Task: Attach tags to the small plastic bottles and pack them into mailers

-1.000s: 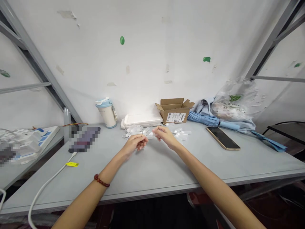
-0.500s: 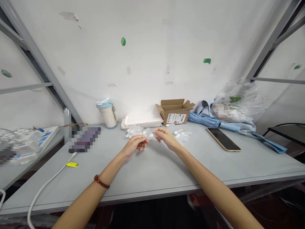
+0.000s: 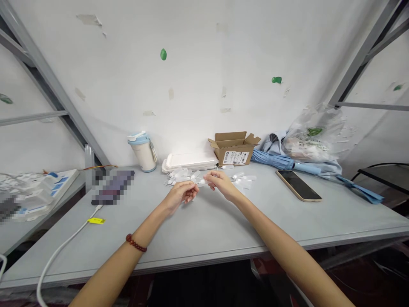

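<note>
My left hand (image 3: 181,195) is closed, with thumb and forefinger pinched on one end of a small clear plastic piece with a white end (image 3: 202,182). My right hand (image 3: 221,183) pinches the other end of it from the right. Fingers cover much of the piece, so its exact kind is unclear. Just behind my hands, similar clear pieces with white ends and thin loops lie in a loose pile (image 3: 179,174). More of them (image 3: 245,178) are spread to the right of my right hand.
Behind the pile are stacked white trays (image 3: 191,160) and an open cardboard box (image 3: 236,157). A tumbler (image 3: 144,155) stands left. At right lie a phone (image 3: 298,185), a folded blue umbrella (image 3: 275,160) and a plastic bag (image 3: 311,140). A white cable (image 3: 64,246) crosses the grey table (image 3: 204,234) at left.
The view tips slightly and comes back. Both hands keep almost the same pose around the small clear piece; nothing on the table has moved.
</note>
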The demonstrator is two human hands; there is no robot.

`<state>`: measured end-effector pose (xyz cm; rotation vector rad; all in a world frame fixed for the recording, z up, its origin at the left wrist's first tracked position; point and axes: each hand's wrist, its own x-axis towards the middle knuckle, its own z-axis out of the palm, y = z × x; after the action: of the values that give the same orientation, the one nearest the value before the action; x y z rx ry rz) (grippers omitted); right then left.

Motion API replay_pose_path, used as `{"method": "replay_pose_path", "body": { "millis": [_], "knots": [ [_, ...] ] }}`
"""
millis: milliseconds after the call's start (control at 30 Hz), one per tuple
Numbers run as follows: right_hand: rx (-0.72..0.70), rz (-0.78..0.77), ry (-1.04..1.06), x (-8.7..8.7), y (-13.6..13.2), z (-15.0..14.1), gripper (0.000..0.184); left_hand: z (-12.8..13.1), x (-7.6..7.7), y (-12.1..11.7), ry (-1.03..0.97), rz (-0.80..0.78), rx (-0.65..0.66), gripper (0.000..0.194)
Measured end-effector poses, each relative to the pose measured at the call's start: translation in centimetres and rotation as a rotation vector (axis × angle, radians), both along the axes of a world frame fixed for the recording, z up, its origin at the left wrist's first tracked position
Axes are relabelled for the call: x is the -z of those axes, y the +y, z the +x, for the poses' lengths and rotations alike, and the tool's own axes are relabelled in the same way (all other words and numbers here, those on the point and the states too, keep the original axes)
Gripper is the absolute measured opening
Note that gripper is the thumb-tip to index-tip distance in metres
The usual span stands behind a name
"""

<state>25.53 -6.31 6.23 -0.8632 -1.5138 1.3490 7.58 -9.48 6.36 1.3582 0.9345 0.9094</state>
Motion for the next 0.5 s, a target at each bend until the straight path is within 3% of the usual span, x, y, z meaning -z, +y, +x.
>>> {"method": "replay_pose_path", "body": {
  "millis": [200, 500],
  "knots": [
    [-0.010, -0.002, 0.008, 0.06, -0.04, 0.01, 0.028, 0.02, 0.00, 0.00, 0.000, 0.001, 0.005, 0.026],
    [0.001, 0.121, -0.160, 0.53, -0.04, 0.03, 0.027, 0.31, 0.34, 0.02, 0.069, 0.015, -0.036, 0.027]
  ]
}}
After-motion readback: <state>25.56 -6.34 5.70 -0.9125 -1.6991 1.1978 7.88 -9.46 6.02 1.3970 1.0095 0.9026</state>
